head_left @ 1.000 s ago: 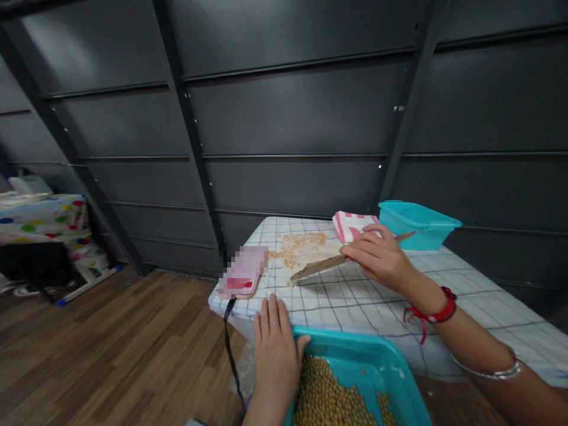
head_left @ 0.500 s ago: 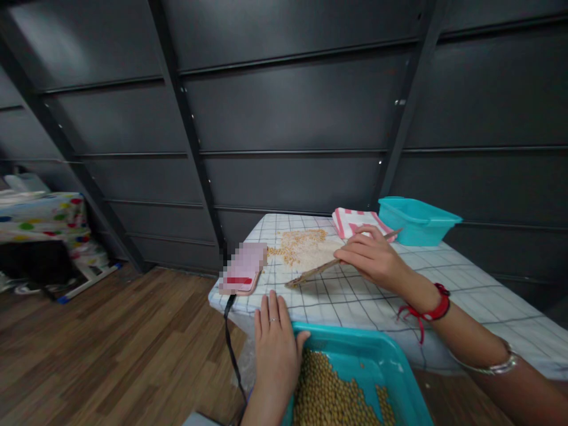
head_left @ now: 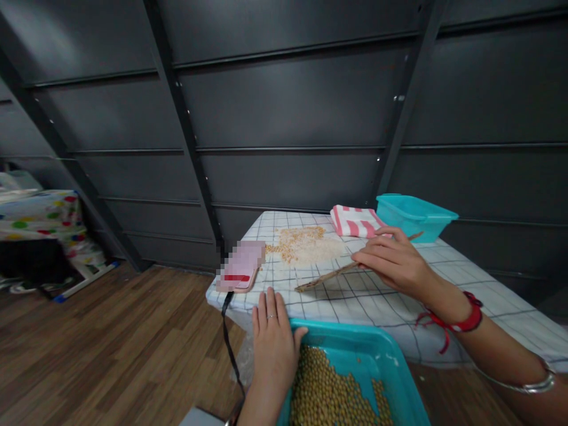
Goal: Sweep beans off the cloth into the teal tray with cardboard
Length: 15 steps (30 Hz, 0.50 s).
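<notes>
My left hand [head_left: 276, 337] lies open with its fingers stretched out, the thumb at the left rim of a teal tub [head_left: 346, 329]. Inside the tub is a heap of greenish-brown round beans or seeds [head_left: 328, 384]. Pinched in my right hand [head_left: 394, 260] is a long, thin brown strip [head_left: 331, 275]; whether it is cardboard or wood I cannot tell. It slants down to the left, its tip at or just above the checked cloth. Beyond that tip lie a pale powdery or grainy patch [head_left: 317, 252] and scattered yellow kernels [head_left: 288, 251].
A white checked cloth [head_left: 444, 278] covers the table. At its left edge lies a pink phone [head_left: 242, 266] with a black cord. Farther back are a folded pink-and-white striped towel [head_left: 355, 222] and a second teal tub [head_left: 415, 219]. A dark panelled wall [head_left: 288, 106] rises behind.
My right hand has moved to the right with the brown strip, drawing its tip rightward. My left hand stays at the tub's rim. The whole view has shifted slightly.
</notes>
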Tool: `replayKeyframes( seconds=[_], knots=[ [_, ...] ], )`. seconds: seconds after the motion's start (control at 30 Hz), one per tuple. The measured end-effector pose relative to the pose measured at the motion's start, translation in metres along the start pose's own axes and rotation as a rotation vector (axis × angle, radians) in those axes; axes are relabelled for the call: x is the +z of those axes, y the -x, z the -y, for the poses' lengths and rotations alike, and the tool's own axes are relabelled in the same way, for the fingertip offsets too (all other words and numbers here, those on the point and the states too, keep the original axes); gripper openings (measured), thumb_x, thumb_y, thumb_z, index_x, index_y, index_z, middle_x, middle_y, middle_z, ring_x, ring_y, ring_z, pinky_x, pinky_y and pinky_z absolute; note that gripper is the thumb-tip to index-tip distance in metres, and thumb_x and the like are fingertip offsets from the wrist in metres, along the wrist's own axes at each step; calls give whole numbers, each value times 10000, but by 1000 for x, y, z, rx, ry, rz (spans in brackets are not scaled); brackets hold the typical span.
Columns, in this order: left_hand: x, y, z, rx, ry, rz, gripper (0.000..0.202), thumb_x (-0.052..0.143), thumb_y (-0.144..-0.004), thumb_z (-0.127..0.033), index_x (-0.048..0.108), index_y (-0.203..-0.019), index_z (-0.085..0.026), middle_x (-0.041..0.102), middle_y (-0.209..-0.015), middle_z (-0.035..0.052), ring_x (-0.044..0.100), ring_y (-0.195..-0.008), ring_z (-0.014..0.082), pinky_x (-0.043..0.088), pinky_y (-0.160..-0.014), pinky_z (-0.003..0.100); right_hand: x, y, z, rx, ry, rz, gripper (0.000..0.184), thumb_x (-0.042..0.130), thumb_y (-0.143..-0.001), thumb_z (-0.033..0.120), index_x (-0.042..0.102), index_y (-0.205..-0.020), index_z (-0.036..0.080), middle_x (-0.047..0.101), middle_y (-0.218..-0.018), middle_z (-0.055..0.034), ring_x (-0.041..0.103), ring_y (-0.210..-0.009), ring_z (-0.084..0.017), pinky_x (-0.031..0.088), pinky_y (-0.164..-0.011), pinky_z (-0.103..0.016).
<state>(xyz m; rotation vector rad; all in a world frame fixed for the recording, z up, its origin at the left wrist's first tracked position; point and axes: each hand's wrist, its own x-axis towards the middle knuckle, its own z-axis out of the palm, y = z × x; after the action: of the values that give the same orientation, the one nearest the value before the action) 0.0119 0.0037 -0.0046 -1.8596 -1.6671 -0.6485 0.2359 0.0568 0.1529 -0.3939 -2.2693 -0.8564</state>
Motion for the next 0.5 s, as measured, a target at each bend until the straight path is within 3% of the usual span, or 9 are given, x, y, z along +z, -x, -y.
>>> replayKeyframes(
  seconds=[0.5],
  knots=[
    [-3, 0, 2, -3, 34, 74, 670, 362, -792, -523, 402, -1227, -15, 433, -1285, 226, 365, -1199, 342, 358, -937, 497, -15, 8, 8, 12, 21, 53, 118, 485, -816, 109, 520, -901, 183, 613, -686, 3, 498, -651, -118, 373, -757, -347]
  ],
)
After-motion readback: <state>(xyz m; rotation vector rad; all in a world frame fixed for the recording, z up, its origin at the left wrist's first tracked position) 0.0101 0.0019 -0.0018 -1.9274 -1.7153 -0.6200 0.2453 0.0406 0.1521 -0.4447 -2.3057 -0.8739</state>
